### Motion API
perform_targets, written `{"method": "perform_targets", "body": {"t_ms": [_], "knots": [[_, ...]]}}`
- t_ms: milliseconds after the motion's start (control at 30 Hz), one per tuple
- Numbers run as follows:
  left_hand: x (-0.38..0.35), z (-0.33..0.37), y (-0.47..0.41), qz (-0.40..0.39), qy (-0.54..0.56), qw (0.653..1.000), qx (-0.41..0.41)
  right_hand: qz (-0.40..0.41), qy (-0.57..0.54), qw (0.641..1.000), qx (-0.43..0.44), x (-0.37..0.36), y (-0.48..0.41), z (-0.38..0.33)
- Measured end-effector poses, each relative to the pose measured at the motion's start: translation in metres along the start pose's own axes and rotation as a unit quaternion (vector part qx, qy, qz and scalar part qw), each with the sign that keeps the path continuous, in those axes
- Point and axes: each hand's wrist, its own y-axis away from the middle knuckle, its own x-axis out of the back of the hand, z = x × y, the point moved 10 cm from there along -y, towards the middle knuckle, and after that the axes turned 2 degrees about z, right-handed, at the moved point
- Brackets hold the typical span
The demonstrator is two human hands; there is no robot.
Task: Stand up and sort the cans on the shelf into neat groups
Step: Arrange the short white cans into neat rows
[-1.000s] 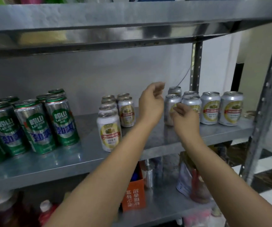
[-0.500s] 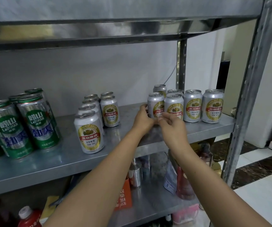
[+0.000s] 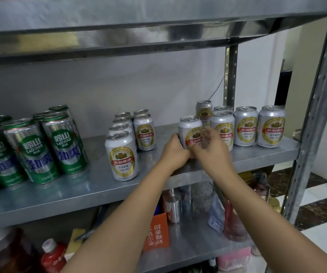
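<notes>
- Metal shelf [image 3: 70, 194]: tall green cans [image 3: 64, 142] stand at left, silver cans [image 3: 125, 154] in the middle and at right.
- Held can [image 3: 190, 133]: silver with a gold-and-red label, upright, now drawn forward of its right-hand group.
- Left hand [image 3: 173, 152] curls round its lower left side.
- Right hand [image 3: 212, 152] grips its right side, fingers blurred.
</notes>
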Motion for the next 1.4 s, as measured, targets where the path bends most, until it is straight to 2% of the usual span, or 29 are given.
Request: {"method": "perform_targets", "body": {"t_ms": [100,167,300,400,500,600,767,1100,1400], "knots": [[0.01,-0.005,0.014,-0.028,0.019,0.999,0.001,-0.095,0.033,0.995,-0.019,-0.021,-0.008,0.006],[0.015,-0.006,0.023,-0.025,0.03,0.999,-0.002,-0.129,0.05,0.99,-0.028,-0.03,-0.01,0.008],[0.027,-0.014,0.043,0.053,0.067,0.996,-0.004,-0.097,0.044,0.994,-0.02,-0.044,-0.01,0.0],[0.031,-0.023,0.056,0.092,0.05,0.994,-0.008,-0.063,0.046,0.997,-0.017,-0.064,-0.009,-0.008],[0.038,-0.024,0.066,0.094,0.04,0.995,0.021,-0.064,0.052,0.997,-0.009,-0.086,-0.012,-0.016],[0.042,-0.028,0.07,0.086,0.061,0.992,0.069,-0.099,0.051,0.994,-0.003,-0.106,-0.013,-0.018],[0.046,-0.031,0.074,0.111,0.105,0.983,0.097,-0.145,0.016,0.989,0.001,-0.122,-0.013,-0.018],[0.051,-0.021,0.085,0.136,0.088,0.982,0.092,-0.2,-0.004,0.979,0.024,-0.138,-0.007,-0.024],[0.052,-0.017,0.088,0.122,0.086,0.984,0.093,-0.204,-0.025,0.979,0.02,-0.138,-0.005,-0.026]]}}
